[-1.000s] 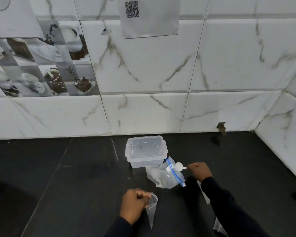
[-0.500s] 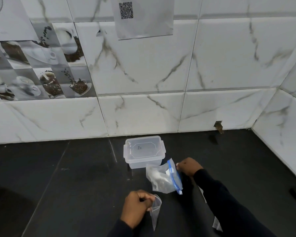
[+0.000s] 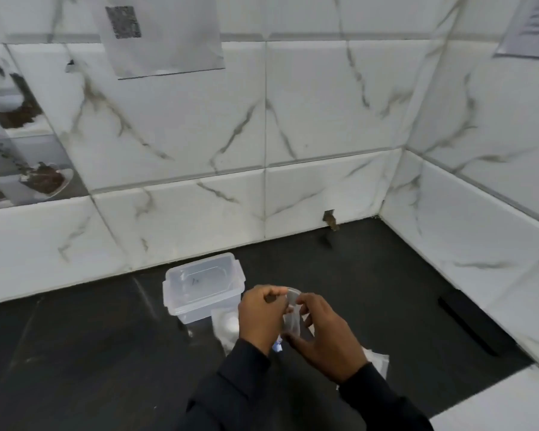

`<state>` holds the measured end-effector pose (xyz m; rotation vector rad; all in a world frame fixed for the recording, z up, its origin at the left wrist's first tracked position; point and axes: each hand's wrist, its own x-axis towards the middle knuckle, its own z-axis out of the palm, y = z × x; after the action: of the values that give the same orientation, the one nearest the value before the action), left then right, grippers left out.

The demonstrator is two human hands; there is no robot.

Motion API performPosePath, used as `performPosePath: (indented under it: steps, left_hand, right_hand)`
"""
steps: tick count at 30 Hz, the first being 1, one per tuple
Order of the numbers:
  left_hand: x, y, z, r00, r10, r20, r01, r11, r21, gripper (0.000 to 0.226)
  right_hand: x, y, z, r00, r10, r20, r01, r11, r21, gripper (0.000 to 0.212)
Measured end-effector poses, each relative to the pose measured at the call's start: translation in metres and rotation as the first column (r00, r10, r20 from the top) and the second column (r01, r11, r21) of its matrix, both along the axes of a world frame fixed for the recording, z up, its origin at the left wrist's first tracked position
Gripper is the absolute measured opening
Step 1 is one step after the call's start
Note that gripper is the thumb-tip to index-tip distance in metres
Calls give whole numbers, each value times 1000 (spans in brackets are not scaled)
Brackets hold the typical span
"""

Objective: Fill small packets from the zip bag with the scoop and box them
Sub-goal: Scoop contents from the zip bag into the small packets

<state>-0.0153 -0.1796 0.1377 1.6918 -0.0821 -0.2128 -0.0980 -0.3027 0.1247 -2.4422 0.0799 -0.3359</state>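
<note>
While pinched at its mouth between both hands, the small packet (image 3: pixel 292 320) hangs above the counter (image 3: pixel 91 353). Left hand (image 3: pixel 262 317) and right hand (image 3: pixel 325 335) each grip one edge with curled fingers. The zip bag (image 3: pixel 226 325) lies just below-left, in front of the clear box (image 3: pixel 199 284).

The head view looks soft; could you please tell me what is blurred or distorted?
Head view: motion smear softens the whole frame; the code on the wall sheet is unreadable; the clear packet between the left hand and right hand is barely outlined; tile joints bow from the wide lens; light is flat, with faint sheen on the counter.
</note>
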Motion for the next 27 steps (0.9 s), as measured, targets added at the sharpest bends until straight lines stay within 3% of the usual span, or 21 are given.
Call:
performPosePath:
  steps: [2, 4, 8, 10, 12, 14, 17, 19, 22, 27]
  left_hand:
    - [-2, -19, 9, 1000, 1, 10, 0, 997, -82, 21]
    - [-7, -36, 16, 999, -17, 34, 21, 989, -147, 17]
    - [-9, -47, 17, 990, 18, 138, 11, 978, -207, 18]
    - [-2, -47, 14, 989, -76, 130, 99, 979, -178, 31]
    - [5, -49, 12, 949, -288, 129, 303, 945, -120, 39]
    - [9, -53, 12, 887, -429, 173, 443, 894, -58, 32]
    - [9, -66, 18, 849, -452, 274, 471, 882, -4, 10]
    - [8, -77, 21, 859, -430, 277, 453, 891, -23, 10]
    - [6, -89, 24, 857, -422, 295, 449, 893, -28, 13]
    - [2, -100, 18, 855, -435, 282, 469, 881, -63, 12]
  right_hand:
    - [-3, 0, -2, 983, -141, 121, 136, 990, 44, 40]
    - [-6, -8, 4, 940, -275, 200, 239, 953, 188, 40]
    - [-10, -38, 26, 895, -404, 188, 284, 842, 459, 45]
    - [-11, -57, 36, 912, -382, 146, 245, 797, 552, 49]
    - [-13, -76, 41, 935, -339, 109, 203, 761, 617, 53]
    - [-14, -92, 46, 956, -278, 98, 145, 731, 667, 52]
    - [-17, -107, 52, 973, -214, 88, 74, 650, 756, 44]
    - [-19, -113, 55, 975, -205, 80, 66, 618, 783, 35]
    - [-21, -120, 59, 955, -282, 88, 122, 647, 752, 13]
    - [-26, -127, 56, 895, -429, 118, 214, 648, 731, 17]
